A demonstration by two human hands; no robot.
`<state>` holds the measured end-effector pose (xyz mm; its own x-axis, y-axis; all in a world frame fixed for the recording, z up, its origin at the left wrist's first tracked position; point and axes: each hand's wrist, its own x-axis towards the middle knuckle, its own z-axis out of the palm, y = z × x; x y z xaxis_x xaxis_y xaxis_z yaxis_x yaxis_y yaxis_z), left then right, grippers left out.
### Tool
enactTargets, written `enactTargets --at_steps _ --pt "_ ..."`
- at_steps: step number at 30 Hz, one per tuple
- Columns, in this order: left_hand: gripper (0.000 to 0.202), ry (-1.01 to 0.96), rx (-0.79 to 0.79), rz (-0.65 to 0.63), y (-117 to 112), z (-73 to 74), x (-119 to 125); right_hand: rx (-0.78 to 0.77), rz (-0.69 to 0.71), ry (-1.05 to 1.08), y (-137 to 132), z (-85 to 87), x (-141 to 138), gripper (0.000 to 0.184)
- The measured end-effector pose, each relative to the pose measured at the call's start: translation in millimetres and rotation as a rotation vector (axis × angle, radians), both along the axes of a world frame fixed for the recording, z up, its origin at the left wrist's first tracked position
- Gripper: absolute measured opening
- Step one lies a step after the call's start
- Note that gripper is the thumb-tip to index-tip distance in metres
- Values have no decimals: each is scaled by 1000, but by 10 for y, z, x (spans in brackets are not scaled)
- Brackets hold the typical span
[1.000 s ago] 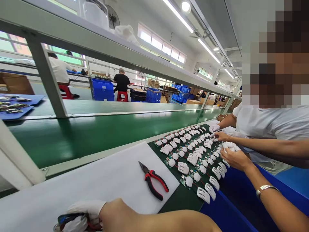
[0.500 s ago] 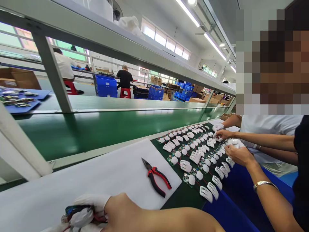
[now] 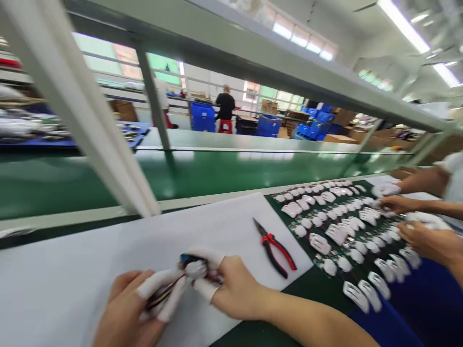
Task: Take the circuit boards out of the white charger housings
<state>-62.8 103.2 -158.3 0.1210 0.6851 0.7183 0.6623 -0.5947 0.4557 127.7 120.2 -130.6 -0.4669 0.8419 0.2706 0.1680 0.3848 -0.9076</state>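
My right hand [image 3: 237, 286], with white finger covers on its fingertips, grips a small circuit board [image 3: 186, 259] that bears a rounded white part [image 3: 196, 270]. A bundle of thin coloured wires [image 3: 161, 295] runs from it to my left hand [image 3: 132, 308], whose covered thumb and finger are closed on the wires. Both hands are just above the white sheet [image 3: 210, 221]. To the right of them, pliers [image 3: 274, 246] with red and black handles lie on the sheet, untouched.
Rows of circuit boards with white parts [image 3: 330, 266] and white plastic shells [image 3: 356, 295] cover the dark green surface at right. Co-workers' hands [image 3: 425, 238] work over them. Behind runs a green conveyor belt [image 3: 217, 173]; a white post [image 3: 108, 144] stands at left.
The camera view has swung, so pliers and rows appear further right. My left hand, barely in view before, now shows fully with the wires. The board remains in my right hand.
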Motion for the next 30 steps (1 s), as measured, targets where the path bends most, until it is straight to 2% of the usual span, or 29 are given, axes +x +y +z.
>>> enactTargets --at_steps 2,4,7,11,15,24,30 --pt "7 37 -4 -20 -43 90 27 -29 3 16 1 11 1 49" --pt "11 36 -25 8 -50 173 82 -70 16 33 29 14 2 44" --pt "13 40 -81 41 -23 231 131 -111 15 2 77 25 3 43" --pt "14 39 -132 43 -38 237 127 -121 -16 -44 63 92 9 52" --pt "16 52 -171 36 -55 234 117 -103 -28 -34 48 143 -4 51" --pt "16 60 -173 26 -52 235 116 -98 -81 -54 62 13 -1 50" --pt "16 81 -168 41 -52 227 115 -93 -87 -38 61 21 22 49"
